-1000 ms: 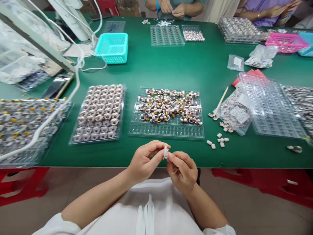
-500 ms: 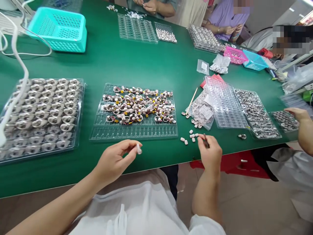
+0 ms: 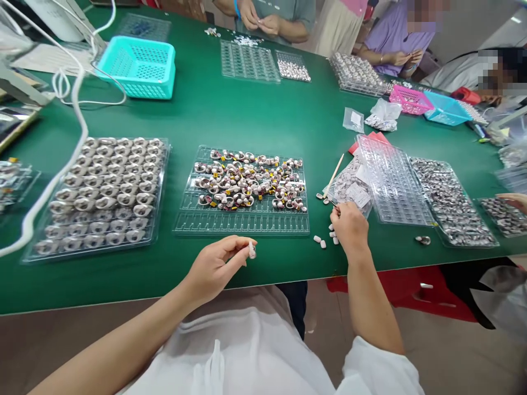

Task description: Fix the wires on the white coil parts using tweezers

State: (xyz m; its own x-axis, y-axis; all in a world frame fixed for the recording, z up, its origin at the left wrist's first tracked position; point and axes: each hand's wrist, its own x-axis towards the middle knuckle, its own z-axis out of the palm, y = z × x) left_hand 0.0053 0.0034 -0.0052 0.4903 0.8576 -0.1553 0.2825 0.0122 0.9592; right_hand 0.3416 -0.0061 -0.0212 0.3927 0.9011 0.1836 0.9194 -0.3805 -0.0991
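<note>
My left hand (image 3: 216,266) hovers over the near table edge and pinches a small white part (image 3: 252,252) between thumb and fingers. My right hand (image 3: 349,226) has its fingers curled over the green table (image 3: 255,118), with a thin dark tool tip showing at its fingertips. It sits by several loose white pieces (image 3: 323,241) and a plastic bag of parts (image 3: 349,186). A clear tray (image 3: 242,222) heaped with small ring-shaped parts lies in front of me.
A filled clear tray (image 3: 102,186) lies at the left, and empty and filled trays (image 3: 391,181) at the right. A teal basket (image 3: 140,66) and a white cable (image 3: 61,164) are at the far left. Other people work across the table and at the right edge.
My hands have separated: the right hand left the white part and moved right to the loose pieces, then a little farther up. The left hand keeps the part. The view swung.
</note>
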